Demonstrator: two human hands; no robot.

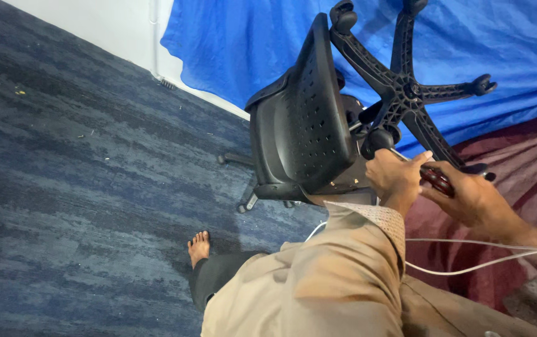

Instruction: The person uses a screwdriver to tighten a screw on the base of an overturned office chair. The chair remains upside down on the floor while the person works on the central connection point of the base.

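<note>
Though wall-hemmed, chair (300,118) beside carpet (81,187)

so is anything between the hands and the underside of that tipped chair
Nothing visible. The left hand is at the chair under its star base; the right hand holds a dark-handled tool there.

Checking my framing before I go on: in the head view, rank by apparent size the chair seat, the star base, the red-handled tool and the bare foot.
1. Black perforated chair seat
2. Five-arm star base, somewhat smaller; it is partly cropped at the top
3. Bare foot and red-handled tool: unsure, as the right hand hides much of the tool
</note>
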